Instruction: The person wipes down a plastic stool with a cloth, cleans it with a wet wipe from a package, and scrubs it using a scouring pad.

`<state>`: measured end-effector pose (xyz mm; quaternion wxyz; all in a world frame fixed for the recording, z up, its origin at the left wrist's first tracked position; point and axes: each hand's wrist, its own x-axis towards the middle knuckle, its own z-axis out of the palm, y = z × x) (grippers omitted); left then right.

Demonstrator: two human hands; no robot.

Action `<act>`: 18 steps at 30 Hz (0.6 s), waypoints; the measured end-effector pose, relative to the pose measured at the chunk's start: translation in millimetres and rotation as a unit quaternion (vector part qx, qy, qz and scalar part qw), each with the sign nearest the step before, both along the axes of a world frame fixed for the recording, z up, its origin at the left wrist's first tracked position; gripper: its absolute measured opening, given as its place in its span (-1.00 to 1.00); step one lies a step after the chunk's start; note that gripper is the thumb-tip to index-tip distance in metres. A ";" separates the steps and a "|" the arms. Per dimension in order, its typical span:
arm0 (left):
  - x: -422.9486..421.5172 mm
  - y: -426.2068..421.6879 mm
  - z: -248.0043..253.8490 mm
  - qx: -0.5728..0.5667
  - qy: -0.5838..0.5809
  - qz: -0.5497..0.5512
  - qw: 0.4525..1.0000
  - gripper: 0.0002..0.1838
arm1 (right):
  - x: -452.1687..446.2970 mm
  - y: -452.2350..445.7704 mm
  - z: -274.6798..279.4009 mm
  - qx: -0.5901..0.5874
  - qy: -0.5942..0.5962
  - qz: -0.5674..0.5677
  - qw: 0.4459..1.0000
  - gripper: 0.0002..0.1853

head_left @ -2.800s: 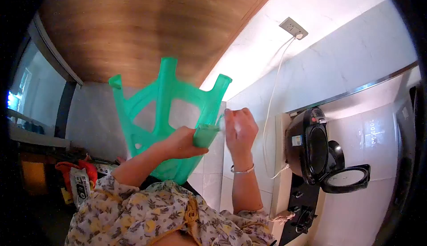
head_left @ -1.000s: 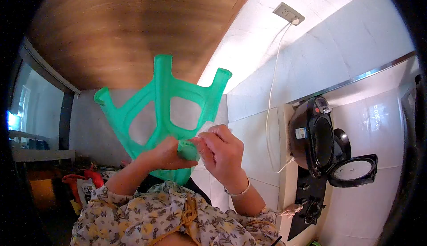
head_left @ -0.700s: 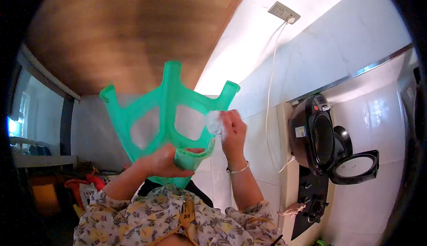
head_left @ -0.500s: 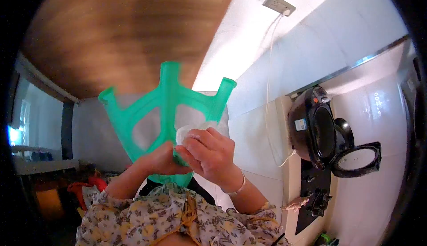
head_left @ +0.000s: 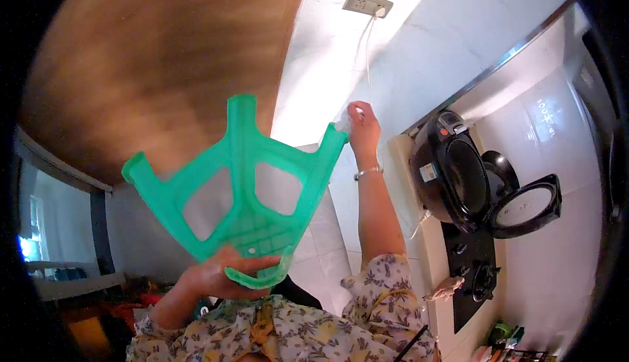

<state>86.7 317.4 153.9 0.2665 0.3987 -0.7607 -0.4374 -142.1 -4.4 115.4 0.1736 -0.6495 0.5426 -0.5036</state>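
A green plastic stool (head_left: 244,165) is held in front of my body with its legs pointing up and outward. My left hand (head_left: 219,275) grips it low, near the curved rim, and the fingers are partly hidden behind the plastic. Up at the tip of the right-hand leg is my right hand (head_left: 364,129), its fingers pinched on a crumpled white wipe (head_left: 343,123). The wipe touches the end of that leg. A bracelet circles my right wrist.
To the right, a black cooker (head_left: 452,172) with its lid open stands on the counter. A black stove (head_left: 475,277) is below it. A white cord hangs from the wall socket (head_left: 367,4). Brown wooden panelling (head_left: 157,54) fills the upper left.
My right hand has moved up and right, carrying the white wipe from the stool's middle to a leg tip. My left hand has shifted slightly lower. The stool has turned a little.
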 end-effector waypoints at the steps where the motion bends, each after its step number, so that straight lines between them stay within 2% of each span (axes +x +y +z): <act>1: -0.9 1.1 -0.1 -0.003 0.006 0.000 1.000 -0.35 | -6.1 -18.3 -13.2 -0.001 0.062 0.042 0.997 -0.75; 2: 0.5 3.3 -2.6 0.000 0.005 -0.003 1.000 -0.34 | -8.0 -23.3 -14.6 -0.002 0.125 0.084 0.989 -0.74; 3: 1.3 3.5 -1.3 0.002 0.002 -0.006 1.000 -0.33 | -11.7 -25.8 -16.0 -0.004 0.122 0.080 0.989 -0.74; 5: 0.5 4.6 5.1 -0.004 0.003 -0.001 1.000 -0.32 | -16.7 -28.0 -16.5 0.171 0.194 0.154 0.953 -0.67; 7: -0.2 5.6 10.4 -0.010 0.010 0.004 1.000 -0.32 | -17.3 -17.8 -23.5 0.148 0.186 0.112 0.965 -0.67; 9: -0.9 5.0 13.2 0.119 -0.064 -0.010 0.991 -0.32 | -14.9 3.0 -29.0 0.096 0.172 0.031 0.980 -0.65; 10: -1.3 5.4 11.3 0.121 -0.061 -0.008 0.991 -0.32 | -13.6 16.8 -29.6 0.046 0.156 0.017 0.987 -0.70; 11: -0.8 5.2 7.3 0.072 -0.035 -0.003 0.997 -0.32 | -12.0 27.8 -36.6 0.048 0.158 0.018 0.986 -0.70; 13: -3.1 2.6 3.1 0.019 -0.009 0.004 1.000 -0.32 | -8.3 49.4 -48.1 -0.024 0.105 0.028 0.994 -0.72; 15: -2.7 -1.3 3.0 0.020 -0.008 0.018 1.000 -0.34 | 11.4 91.8 -43.9 0.101 0.072 0.094 0.988 -0.77; 16: 1.3 -1.1 2.6 0.021 -0.016 0.031 0.999 -0.34 | 14.9 105.4 -43.0 0.082 0.016 0.122 0.989 -0.79; 17: 4.3 0.0 1.6 0.026 0.013 0.045 0.999 -0.35 | 18.2 112.4 -37.1 0.083 0.011 0.139 0.987 -0.79; 18: 6.1 4.1 -0.6 0.036 0.044 0.059 0.997 -0.35 | 19.0 122.6 -29.5 0.150 -0.111 0.169 0.968 -0.81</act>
